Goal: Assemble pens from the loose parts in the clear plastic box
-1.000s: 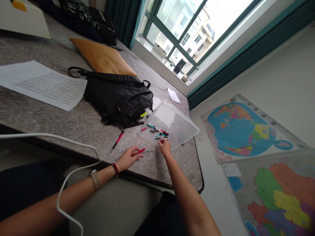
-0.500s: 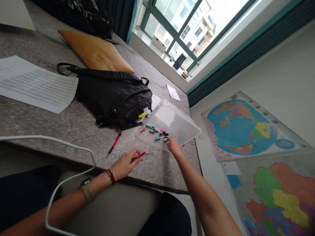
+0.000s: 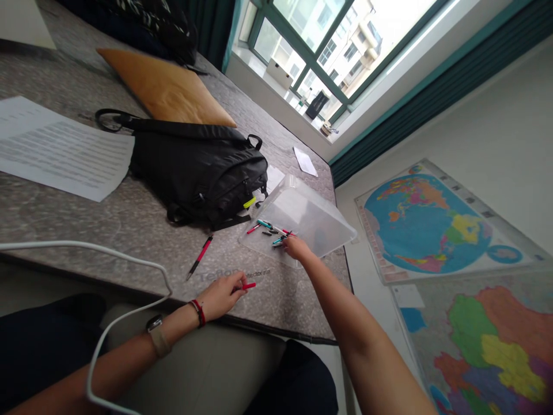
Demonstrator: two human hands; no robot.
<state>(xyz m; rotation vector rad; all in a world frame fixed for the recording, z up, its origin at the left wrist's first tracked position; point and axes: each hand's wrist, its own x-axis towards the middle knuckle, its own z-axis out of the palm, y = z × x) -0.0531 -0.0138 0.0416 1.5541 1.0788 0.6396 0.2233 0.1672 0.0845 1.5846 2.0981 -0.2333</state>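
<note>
My left hand (image 3: 224,295) is over the table near its front edge, fingers closed round a red pen (image 3: 249,286) whose end sticks out to the right. A red and black pen (image 3: 200,257) lies on the table, above and left of that hand. My right hand (image 3: 297,248) reaches into a clear plastic box (image 3: 326,230), its fingers bent down among several pens and pen parts (image 3: 266,224) in red, teal, black and white. Its fingertips are partly hidden, and what they pinch cannot be made out.
A black backpack (image 3: 194,173) lies left of the box, with a brown envelope (image 3: 173,89) behind it. Printed paper (image 3: 64,153) is at the left. A white cable (image 3: 129,262) crosses the front edge. A small white card (image 3: 305,161) lies near the far edge.
My right hand has shifted left over the pens in the box. My left hand has moved slightly down and left with the red pen, uncovering printed lettering on the table.
</note>
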